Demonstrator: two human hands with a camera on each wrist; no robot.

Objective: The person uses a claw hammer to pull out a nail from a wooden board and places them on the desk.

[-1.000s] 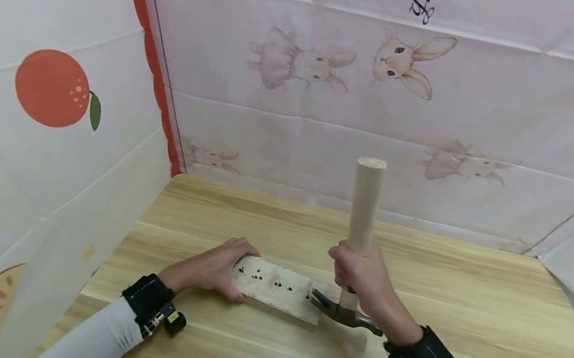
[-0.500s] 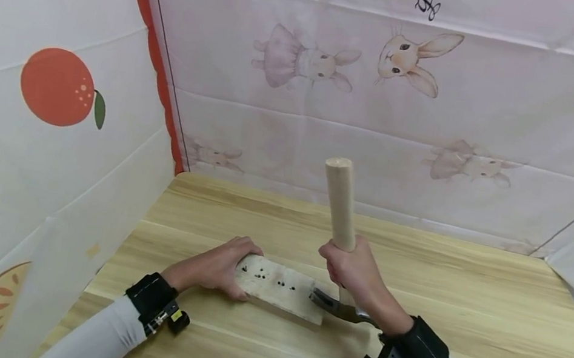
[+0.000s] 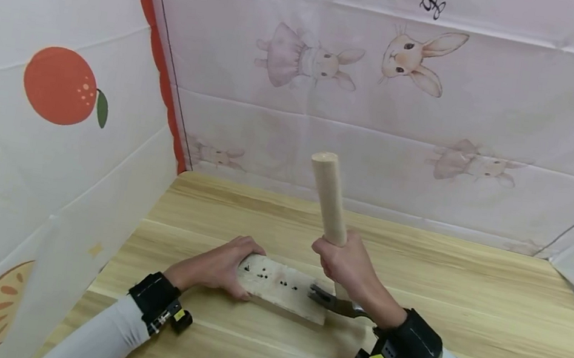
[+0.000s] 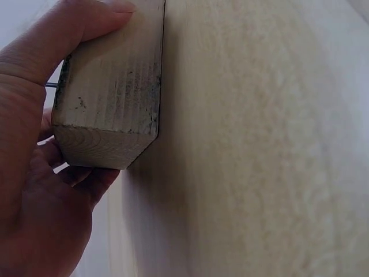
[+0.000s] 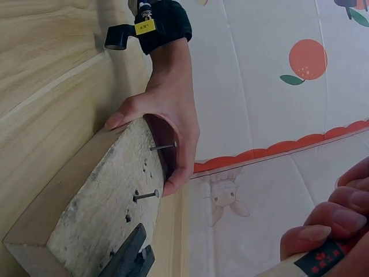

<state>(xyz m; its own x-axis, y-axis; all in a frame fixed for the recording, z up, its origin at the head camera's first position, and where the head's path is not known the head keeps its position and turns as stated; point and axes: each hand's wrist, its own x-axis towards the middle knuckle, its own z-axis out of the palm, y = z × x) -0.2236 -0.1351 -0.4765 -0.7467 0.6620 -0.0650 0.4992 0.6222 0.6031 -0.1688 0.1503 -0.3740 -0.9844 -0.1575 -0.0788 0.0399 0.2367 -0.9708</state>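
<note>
A pale, rough wooden block (image 3: 270, 296) with several dark holes lies on the table. My left hand (image 3: 219, 267) grips its left end, thumb along the near side and fingers on the far side. In the right wrist view two nails (image 5: 146, 196) stick up from the block's face. My right hand (image 3: 351, 269) holds a claw hammer (image 3: 329, 200) low on its wooden handle, close to the head. The handle points up, leaning left. The dark claw (image 3: 322, 297) lies over the right end of the block; what sits in its slot is hidden.
The wood-grain table (image 3: 464, 326) extends to the right and in front of the block. A white sheet with fruit prints (image 3: 60, 86) hangs at the left, and a pinkish sheet with rabbit prints (image 3: 330, 66) hangs behind the table.
The hammer handle has swung from upright to leaning left, and my right hand has moved left with it. The claw stays at the block's right end. My left hand keeps its grip.
</note>
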